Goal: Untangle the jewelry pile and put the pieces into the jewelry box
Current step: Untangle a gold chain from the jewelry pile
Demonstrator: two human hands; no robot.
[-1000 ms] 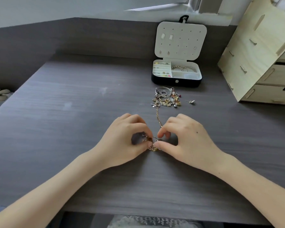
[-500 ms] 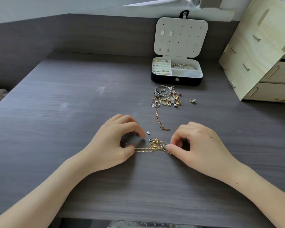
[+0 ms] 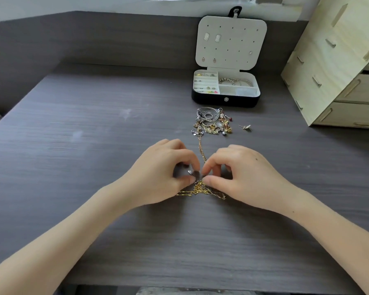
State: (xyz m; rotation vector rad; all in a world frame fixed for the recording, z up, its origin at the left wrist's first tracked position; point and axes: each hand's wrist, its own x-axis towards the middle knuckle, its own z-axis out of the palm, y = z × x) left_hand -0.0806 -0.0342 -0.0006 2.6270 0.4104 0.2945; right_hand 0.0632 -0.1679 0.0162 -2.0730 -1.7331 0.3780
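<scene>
While both hands work mid-desk, biggest things first. The desk (image 3: 94,128) is dark wood-grain and carries everything. The drawers (image 3: 339,67), pale plywood, stand far right and are not part of the task.

The box (image 3: 225,101) is open at the back with its lid upright and a few studs pinned in it. Its left tray holds small pieces in slots, and its right compartment holds bangles.

The left hand (image 3: 164,169) and right hand (image 3: 243,173) are close together. On each, thumb and forefinger are pinched narrow on the top of the tangle, with the other fingers curled.

The pile (image 3: 212,123) sits just in front of the box without touching it: rings, hoops and charms, silver and gold mixed. The tangle (image 3: 198,189) is a knot of fine gold chains lying on the desk under the fingertips, with strands trailing left and right. A chain (image 3: 201,149) runs from the pile down between the hands; I can't tell if it joins the tangle. A stud (image 3: 246,127) lies alone right of the pile.

Handling, as a judgement:
- **Feel:** the jewelry is light, limp and slippery, and the fine links are likely to kink or snap if yanked.
- **Where to hold:** best taken at loops right beside the knot, fingertips only, teased apart and not pulled by the ends.
- **Risk:** tugging the chain would probably drag the pile along.
</scene>
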